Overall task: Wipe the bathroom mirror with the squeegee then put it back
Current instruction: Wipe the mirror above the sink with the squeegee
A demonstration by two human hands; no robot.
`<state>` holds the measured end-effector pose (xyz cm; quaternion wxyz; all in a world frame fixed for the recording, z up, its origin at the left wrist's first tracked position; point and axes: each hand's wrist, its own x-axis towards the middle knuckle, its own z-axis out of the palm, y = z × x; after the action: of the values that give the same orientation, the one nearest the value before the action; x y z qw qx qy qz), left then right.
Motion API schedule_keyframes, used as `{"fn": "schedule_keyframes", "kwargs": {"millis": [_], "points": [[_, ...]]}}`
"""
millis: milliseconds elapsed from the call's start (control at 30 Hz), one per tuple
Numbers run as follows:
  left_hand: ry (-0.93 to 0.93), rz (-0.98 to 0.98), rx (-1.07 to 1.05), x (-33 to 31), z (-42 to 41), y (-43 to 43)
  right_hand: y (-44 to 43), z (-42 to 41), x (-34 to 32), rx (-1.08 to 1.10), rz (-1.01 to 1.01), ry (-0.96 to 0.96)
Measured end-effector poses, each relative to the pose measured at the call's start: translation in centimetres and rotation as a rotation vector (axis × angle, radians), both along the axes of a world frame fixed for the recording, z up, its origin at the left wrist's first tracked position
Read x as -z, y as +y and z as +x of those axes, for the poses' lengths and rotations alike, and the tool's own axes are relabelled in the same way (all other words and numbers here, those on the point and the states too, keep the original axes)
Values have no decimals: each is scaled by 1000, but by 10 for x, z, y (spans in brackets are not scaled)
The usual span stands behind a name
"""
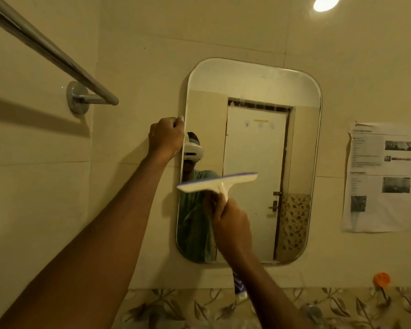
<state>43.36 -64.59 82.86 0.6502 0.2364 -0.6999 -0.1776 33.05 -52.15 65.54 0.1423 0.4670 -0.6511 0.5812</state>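
Note:
A rounded rectangular mirror (266, 96) hangs on the cream tiled wall. My right hand (230, 222) grips the handle of a white squeegee (217, 182) with a purple blade. The blade lies almost level against the glass in the mirror's lower left part, its left end at the mirror's edge. My left hand (166, 137) is closed on the mirror's left edge at mid height, fingers wrapped around the rim. The glass reflects a person, a white door and patterned tiles.
A chrome towel bar (50, 52) juts out from the wall at upper left. A printed paper sheet (380, 176) is taped right of the mirror. An orange hook (381, 279) sits at lower right above a leaf-patterned tile band (176, 307). A ceiling light (325, 3) glows above.

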Motion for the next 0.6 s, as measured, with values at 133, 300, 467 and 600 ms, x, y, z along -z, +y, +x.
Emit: {"fn": "schedule_keyframes", "kwargs": {"millis": [133,300,467,600], "points": [[12,34,-2,7,0,3,10,13,56,26,124,-55],[-55,46,-68,24,2,12,21,17,43,7,132,-9],[-78,49,-113,57,2,12,9,7,-5,43,29,147],[-83,88,-96,75,4,9,11,3,22,40,145,122]]}}
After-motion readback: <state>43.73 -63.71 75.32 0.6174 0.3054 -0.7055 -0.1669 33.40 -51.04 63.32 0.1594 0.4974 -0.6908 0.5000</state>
